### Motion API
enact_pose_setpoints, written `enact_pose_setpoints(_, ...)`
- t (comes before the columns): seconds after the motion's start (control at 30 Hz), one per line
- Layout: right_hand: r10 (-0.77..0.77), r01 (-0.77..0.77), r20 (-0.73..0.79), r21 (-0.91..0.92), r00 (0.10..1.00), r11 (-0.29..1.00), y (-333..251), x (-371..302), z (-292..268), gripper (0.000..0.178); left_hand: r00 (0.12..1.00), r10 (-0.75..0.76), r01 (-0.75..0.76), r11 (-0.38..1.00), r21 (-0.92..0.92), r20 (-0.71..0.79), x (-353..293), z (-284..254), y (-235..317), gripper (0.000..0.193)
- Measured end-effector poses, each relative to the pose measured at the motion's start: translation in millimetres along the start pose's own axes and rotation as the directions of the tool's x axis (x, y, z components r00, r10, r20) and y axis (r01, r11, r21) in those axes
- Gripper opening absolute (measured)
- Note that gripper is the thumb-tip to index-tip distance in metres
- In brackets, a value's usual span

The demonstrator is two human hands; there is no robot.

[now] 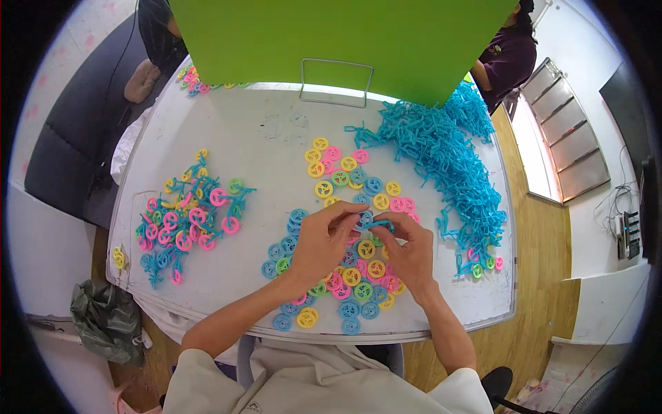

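Observation:
Above the table's middle my left hand pinches a blue spoked plastic wheel. My right hand, closed close beside it, grips a small blue plastic stick piece that meets the wheel; whether the two are joined I cannot tell. Under and around both hands lie loose wheels in blue, yellow, pink and green. At the left is a heap of blue stick pieces with wheels on them. A large pile of blue stick pieces runs along the right side.
A tall green panel with a wire frame at its foot stands across the far side of the white table. One person is beyond it at right, another at left. A dark sofa and a green plastic bag are at left.

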State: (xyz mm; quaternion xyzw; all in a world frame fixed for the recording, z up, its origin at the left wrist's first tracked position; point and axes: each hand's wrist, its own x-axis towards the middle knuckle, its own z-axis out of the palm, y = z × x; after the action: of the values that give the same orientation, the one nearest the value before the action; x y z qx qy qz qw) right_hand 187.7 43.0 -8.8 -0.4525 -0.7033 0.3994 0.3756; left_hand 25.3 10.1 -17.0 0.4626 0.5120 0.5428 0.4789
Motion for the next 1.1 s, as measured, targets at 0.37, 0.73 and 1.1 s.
enact_pose_setpoints(0.37, -0.043, 0.05, 0.061, -0.117, 0.997, 0.992, 5.3, 1.6, -1.7, 0.013, 0.999, -0.029, 0.03, 0.999, -0.034, 0.023, 1.1, -0.8, -2.8, 0.022)
enact_pose_setpoints(0.73, 0.067, -0.067, -0.009, -0.004, 0.998, 0.998, -0.7, -1.6, 2.4, 0.013, 0.987, -0.153, 0.157, 0.981, -0.112, 0.044, -1.1, -0.5, -0.7, 0.023)
enact_pose_setpoints(1.1, -0.311, 0.293, -0.035, -0.251, 0.95, 0.923, 2.0, 3.9, 1.9, 0.012, 0.997, -0.061, 0.054, 0.987, 0.152, 0.045, 0.2, -4.9, 11.5, 0.022)
